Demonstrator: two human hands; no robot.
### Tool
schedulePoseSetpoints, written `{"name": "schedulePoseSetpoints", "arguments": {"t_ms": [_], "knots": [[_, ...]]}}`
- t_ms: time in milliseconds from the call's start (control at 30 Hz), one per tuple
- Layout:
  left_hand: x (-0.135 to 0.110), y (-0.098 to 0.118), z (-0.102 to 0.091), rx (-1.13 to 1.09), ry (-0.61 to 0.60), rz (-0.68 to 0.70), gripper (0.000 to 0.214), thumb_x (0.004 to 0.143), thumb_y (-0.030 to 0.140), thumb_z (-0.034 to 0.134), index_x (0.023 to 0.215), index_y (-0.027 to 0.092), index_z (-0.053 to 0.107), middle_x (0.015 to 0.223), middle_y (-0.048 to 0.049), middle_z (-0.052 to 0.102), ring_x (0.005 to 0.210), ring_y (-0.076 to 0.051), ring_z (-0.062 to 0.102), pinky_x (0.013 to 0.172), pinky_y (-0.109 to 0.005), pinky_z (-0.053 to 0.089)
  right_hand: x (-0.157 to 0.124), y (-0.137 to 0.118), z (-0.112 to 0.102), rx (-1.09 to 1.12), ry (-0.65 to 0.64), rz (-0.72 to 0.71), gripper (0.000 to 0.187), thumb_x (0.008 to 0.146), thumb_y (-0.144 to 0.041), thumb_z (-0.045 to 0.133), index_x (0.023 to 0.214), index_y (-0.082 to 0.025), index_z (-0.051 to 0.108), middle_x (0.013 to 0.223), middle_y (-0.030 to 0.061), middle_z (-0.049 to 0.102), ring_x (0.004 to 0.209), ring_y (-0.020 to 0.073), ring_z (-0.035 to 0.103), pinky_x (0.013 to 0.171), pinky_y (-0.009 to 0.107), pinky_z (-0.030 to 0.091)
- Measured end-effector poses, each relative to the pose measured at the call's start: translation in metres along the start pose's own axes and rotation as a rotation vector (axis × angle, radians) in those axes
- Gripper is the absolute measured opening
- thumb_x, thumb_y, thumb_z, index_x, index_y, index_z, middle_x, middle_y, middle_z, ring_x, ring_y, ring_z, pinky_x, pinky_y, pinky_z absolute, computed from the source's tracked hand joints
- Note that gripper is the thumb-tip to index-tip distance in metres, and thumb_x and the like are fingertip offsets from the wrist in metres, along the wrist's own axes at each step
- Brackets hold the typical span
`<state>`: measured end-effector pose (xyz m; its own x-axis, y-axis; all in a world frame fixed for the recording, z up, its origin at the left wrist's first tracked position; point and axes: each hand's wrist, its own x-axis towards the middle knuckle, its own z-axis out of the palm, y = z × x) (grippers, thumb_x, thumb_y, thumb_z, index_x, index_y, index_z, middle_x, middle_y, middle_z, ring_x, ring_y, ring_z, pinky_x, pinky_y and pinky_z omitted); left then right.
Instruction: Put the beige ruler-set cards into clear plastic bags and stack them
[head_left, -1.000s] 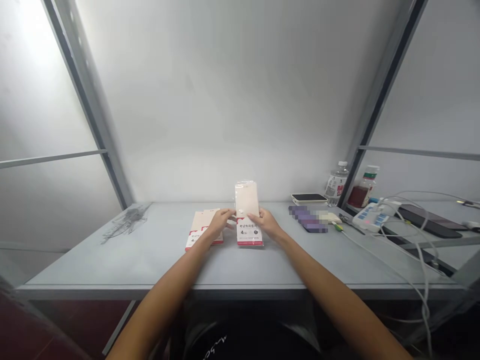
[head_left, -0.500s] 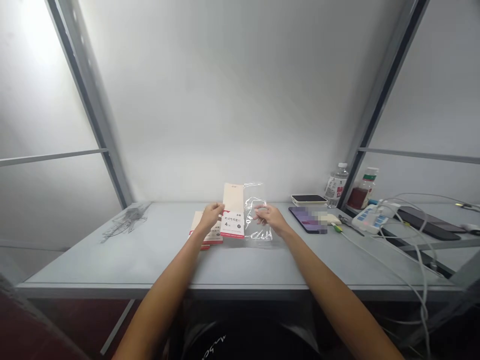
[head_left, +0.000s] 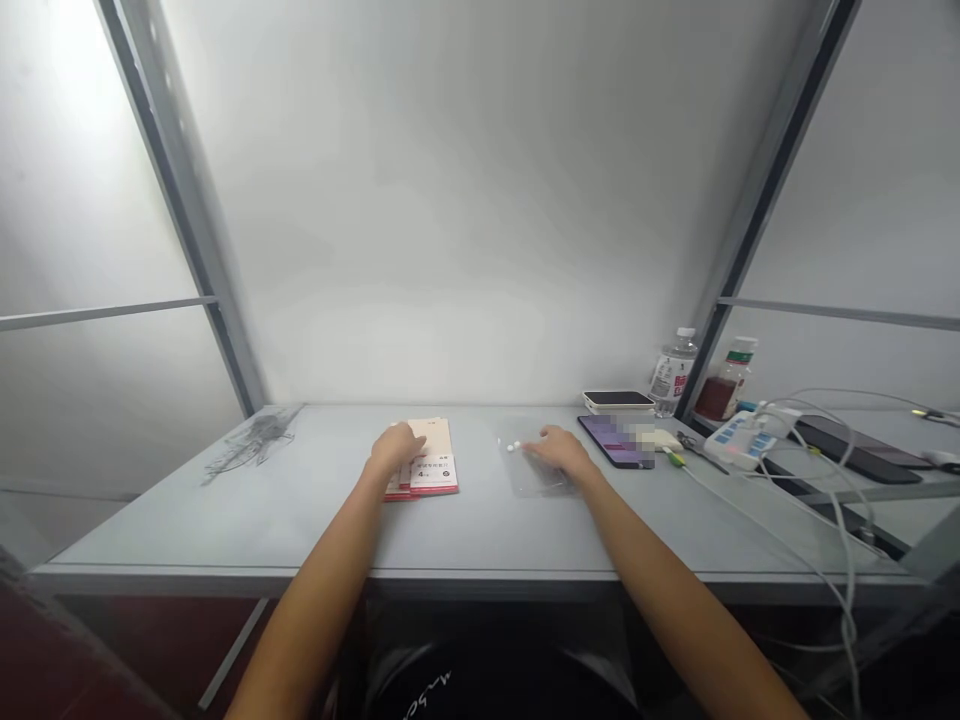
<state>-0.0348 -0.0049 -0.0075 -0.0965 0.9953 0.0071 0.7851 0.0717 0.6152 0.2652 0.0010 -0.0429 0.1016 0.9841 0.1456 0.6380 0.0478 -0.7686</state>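
Hands [head_left: 396,449] on cards [head_left: 433,474] and clear sleeve [head_left: 536,478], phone [head_left: 606,440] nearby, grey desk [head_left: 300,525]

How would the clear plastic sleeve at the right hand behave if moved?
The plastic sleeve is probably light and floppy, as it looks thin and transparent. Lying flat on the desk, it seems unlikely to roll, though its smooth-looking surface might slide.

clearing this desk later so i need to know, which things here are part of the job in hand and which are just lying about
Job in hand:
- printed cards, at the left hand
- clear plastic sleeve, at the right hand

Seemingly just lying about:
- purple-screened phone
- dark-screened device
- bottle
- jar
- power strip
- cables
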Motion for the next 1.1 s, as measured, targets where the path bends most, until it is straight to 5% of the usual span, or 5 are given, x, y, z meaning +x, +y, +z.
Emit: {"name": "schedulePoseSetpoints", "arguments": {"t_ms": [100,233,567,900,1100], "knots": [[-0.004,0.009,0.006,-0.044,-0.032,0.147,0.034,0.069,0.043,0.053,0.051,0.02,0.036,0.05,0.0009,0.042,0.048,-0.013,0.043,0.047,-0.024,0.029,-0.001,-0.002,0.0,-0.151,0.103,0.041,0.042,0.061,-0.044,0.063,0.09,-0.015,0.06,0.101,0.018,0.06,0.098,0.0299,0.054,0.07,0.032,0.039],[-0.009,0.018,0.014,-0.074,-0.046,0.285,0.037,0.074,0.051,0.045,0.055,0.019,0.041,0.055,0.0017,0.041,0.046,-0.01,0.036,0.044,-0.022,0.027,-0.004,-0.01,0.0,-0.256,0.133,0.003,0.037,0.069,-0.042,0.056,0.093,-0.014,0.061,0.099,0.0152,0.061,0.101,0.0275,0.051,0.077,0.032,0.037],[-0.014,0.023,0.019,0.013,-0.058,0.35,0.039,0.076,0.05,0.042,0.054,0.018,0.04,0.056,0.0009,0.046,0.046,-0.01,0.037,0.045,-0.022,0.026,-0.022,-0.04,0.011,-0.273,-0.032,-0.178,0.026,0.077,-0.039,0.048,0.077,-0.018,0.064,0.077,0.0029,0.066,0.07,0.014,0.058,0.06,0.022,0.037],[-0.007,0.012,0.011,0.263,0.013,-0.005,0.038,0.064,0.056,0.053,0.06,0.019,0.048,0.061,-0.0063,0.058,0.061,-0.022,0.057,0.052,-0.027,0.035,-0.024,-0.04,0.01,-0.459,0.0,-0.091,0.025,0.083,-0.031,0.041,0.086,-0.018,0.061,0.089,0.0083,0.065,0.083,0.0196,0.058,0.065,0.026,0.037],[-0.004,0.008,0.009,0.342,-0.035,-0.132,0.049,0.046,0.063,0.063,0.062,0.018,0.054,0.069,-0.0116,0.064,0.072,-0.03,0.061,0.059,-0.034,0.042,-0.019,-0.027,0.006,-0.574,0.008,0.081,0.051,0.07,-0.056,0.054,0.091,-0.01,0.059,0.1,0.0198,0.059,0.094,0.0314,0.056,0.071,0.036,0.039]]}}
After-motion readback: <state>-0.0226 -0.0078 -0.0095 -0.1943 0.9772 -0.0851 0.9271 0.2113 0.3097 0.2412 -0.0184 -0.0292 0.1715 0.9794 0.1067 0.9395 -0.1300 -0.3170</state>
